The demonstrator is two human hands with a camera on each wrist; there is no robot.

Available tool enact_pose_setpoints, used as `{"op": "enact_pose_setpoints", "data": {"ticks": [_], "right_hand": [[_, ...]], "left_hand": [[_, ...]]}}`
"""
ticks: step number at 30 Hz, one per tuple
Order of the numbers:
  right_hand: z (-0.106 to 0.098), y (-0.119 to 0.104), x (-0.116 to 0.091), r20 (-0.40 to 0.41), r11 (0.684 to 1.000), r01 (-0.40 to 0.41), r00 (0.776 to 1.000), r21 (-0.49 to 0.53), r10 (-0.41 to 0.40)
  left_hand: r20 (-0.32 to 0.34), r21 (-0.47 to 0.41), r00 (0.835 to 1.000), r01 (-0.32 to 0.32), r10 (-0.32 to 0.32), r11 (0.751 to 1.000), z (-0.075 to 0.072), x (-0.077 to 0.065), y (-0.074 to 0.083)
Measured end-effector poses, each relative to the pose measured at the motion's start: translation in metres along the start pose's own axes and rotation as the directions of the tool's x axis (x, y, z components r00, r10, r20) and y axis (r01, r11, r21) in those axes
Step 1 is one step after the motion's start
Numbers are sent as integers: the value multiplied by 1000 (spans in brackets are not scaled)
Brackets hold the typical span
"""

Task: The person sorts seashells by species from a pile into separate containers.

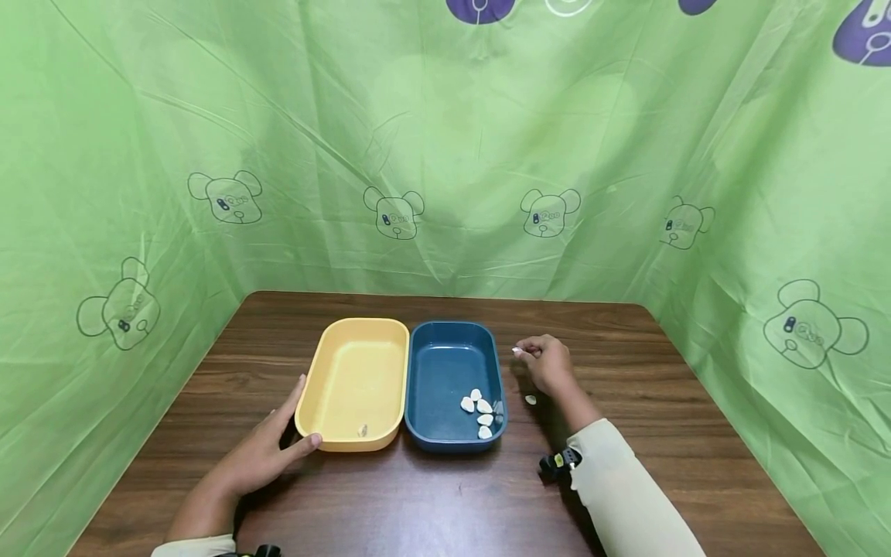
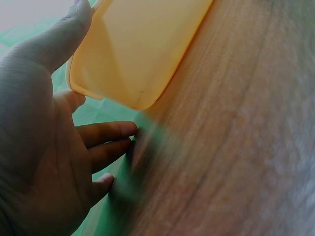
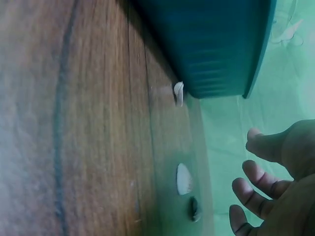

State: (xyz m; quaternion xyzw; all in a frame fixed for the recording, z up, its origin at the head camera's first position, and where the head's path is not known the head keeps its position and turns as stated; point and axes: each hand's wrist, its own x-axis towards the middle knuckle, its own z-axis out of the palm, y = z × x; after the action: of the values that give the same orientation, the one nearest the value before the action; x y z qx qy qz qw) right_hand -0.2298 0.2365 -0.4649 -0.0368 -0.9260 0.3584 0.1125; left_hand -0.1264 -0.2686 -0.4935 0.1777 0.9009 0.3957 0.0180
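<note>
My right hand (image 1: pixel 546 363) pinches a small white seashell (image 1: pixel 517 350) between thumb and fingertips, right of the blue tray (image 1: pixel 418 418) in the head view. Another white shell (image 1: pixel 530 400) lies on the table below that hand. The right wrist view has the fingers spread apart, with a pale shell (image 3: pixel 184 179) and a dark one (image 3: pixel 194 209) near them. My left hand (image 1: pixel 261 452) rests against the near left corner of the yellow tray (image 1: pixel 351 446), thumb at its rim and fingers fairly straight. Several white shells (image 1: pixel 484 406) lie inside the blue tray.
Both trays stand side by side on a brown wooden table (image 1: pixel 445 495). One small brownish shell (image 1: pixel 363 430) sits in the yellow tray, and greyish shells (image 1: pixel 498 410) lie by the blue tray's right wall. A green curtain (image 1: pixel 445 255) surrounds the table's back and sides.
</note>
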Motion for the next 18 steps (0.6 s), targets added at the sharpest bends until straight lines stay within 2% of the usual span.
{"op": "enact_pose_setpoints", "data": {"ticks": [9,18], "right_hand": [[-4,-16,-12,-41,998,56,998,28,-55],[-7,-45,-29,-92,994,98,991,40,-94]], "left_hand": [[-5,-1,1000,-20,20,1000,-1,0,0],[-4,-5,1000,-17,17,1000,-1,0,2]]}}
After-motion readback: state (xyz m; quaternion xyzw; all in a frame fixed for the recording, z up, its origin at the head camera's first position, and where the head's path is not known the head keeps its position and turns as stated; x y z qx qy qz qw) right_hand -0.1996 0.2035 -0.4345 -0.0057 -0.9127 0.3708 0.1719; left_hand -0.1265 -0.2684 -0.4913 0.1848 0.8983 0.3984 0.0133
